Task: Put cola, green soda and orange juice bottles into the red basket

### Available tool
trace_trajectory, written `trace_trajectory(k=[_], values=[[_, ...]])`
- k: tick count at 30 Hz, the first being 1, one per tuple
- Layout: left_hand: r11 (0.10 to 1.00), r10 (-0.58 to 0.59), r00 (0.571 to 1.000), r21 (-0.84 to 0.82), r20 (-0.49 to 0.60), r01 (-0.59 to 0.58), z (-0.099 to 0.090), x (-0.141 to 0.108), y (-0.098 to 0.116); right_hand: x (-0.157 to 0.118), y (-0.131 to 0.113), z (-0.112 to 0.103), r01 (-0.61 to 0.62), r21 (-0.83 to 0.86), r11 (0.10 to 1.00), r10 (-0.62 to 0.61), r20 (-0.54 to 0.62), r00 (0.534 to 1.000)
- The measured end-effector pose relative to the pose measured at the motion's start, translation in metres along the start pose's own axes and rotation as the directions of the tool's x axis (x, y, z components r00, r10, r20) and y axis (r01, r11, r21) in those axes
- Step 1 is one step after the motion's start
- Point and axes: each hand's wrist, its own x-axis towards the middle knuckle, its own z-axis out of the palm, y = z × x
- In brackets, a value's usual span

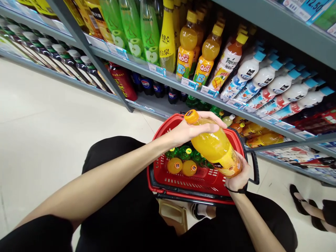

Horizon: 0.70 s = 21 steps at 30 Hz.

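A large bottle of orange drink (214, 145) with an orange cap is held tilted above a red shopping basket (204, 180). Around its upper part, just below the cap, wraps my left hand (194, 129). My right hand (240, 173), with a dark band at the wrist, supports the base of the bottle. Inside the basket lie two orange-drink bottles (182, 166), seen end on. Beside them are several green bottles (186, 153) with yellow caps, partly hidden by the held bottle and my left arm.
The lower shelf (154, 101) behind the basket holds dark cola bottles (157, 88) and orange bottles lying down (265, 140). Above it stand rows of juice and milk drinks (278, 84). A black basket handle (254, 168) sticks out at right. Another person's feet (301, 203) are at far right.
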Motion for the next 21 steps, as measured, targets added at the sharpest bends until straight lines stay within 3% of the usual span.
trace_trajectory(k=[5, 11, 17, 21], values=[[1.0, 0.015, 0.999, -0.018, 0.032, -0.014, 0.001, -0.001, 0.006, 0.009, -0.009, 0.001, 0.243, -0.072, 0.967, -0.244, -0.005, 0.97], [0.999, 0.035, 0.993, 0.026, 0.116, -0.038, -0.001, -0.003, 0.014, 0.02, -0.02, 0.005, 0.514, -0.171, 0.841, -0.526, -0.035, 0.85], [1.0, 0.006, 0.989, 0.029, 0.144, -0.01, 0.001, -0.006, 0.016, 0.035, -0.036, 0.001, 0.649, -0.185, 0.738, -0.666, -0.047, 0.744], [1.0, 0.006, 0.99, 0.011, 0.143, -0.008, 0.003, -0.005, 0.013, 0.043, -0.041, 0.0, 0.719, -0.106, 0.687, -0.727, -0.08, 0.682]])
